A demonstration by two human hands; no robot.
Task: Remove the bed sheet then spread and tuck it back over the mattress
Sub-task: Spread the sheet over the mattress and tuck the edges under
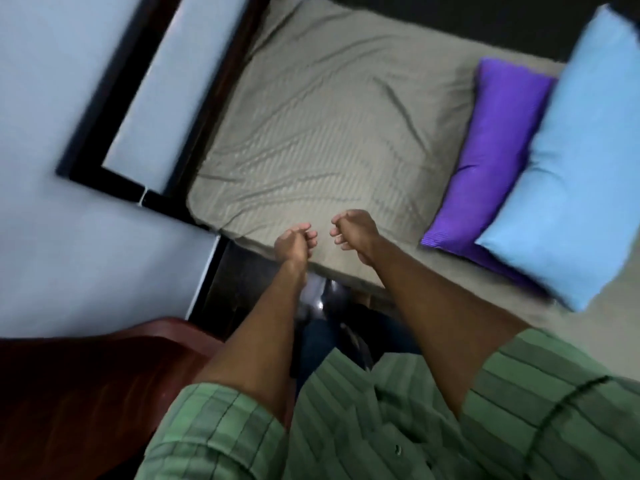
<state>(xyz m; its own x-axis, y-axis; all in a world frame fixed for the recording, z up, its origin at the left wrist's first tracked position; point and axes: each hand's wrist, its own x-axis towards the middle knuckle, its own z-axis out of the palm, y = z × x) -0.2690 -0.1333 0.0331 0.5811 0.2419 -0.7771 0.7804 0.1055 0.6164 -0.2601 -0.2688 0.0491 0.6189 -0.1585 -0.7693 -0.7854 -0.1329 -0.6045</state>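
A grey-beige striped bed sheet (322, 133) covers the mattress, wrinkled across its middle. My left hand (294, 242) hovers over the near edge of the sheet with its fingers loosely curled and nothing in them. My right hand (353, 233) hangs just to its right, also loosely curled and holding nothing. Both forearms reach out from green striped sleeves. The picture is blurred by motion.
A purple pillow (491, 154) and a light blue pillow (581, 161) lie on the right part of the bed. A dark bed frame (114, 181) runs along the pale wall at left. A reddish-brown piece of furniture (86, 382) stands at the lower left.
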